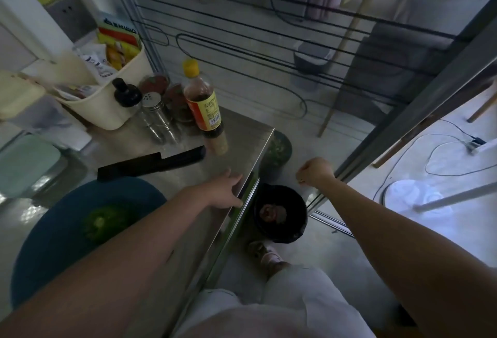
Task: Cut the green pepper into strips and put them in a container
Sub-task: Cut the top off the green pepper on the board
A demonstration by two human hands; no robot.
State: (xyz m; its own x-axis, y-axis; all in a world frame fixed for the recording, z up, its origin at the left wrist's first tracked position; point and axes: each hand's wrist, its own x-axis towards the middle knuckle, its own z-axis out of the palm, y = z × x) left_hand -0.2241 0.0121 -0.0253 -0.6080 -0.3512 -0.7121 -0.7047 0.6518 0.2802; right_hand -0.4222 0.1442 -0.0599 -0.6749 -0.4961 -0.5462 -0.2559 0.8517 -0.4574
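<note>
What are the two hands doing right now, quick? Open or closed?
Left hand: open, fingers resting on the counter edge.
Right hand: closed in a fist over the black bin; whether it holds anything cannot be told.

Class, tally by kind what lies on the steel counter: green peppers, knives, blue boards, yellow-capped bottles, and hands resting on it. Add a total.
green pepper: 1
knife: 1
blue board: 1
yellow-capped bottle: 1
left hand, resting on the counter edge: 1
Total: 5

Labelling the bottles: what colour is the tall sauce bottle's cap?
Yellow; the cap shows best in the head view.
</note>
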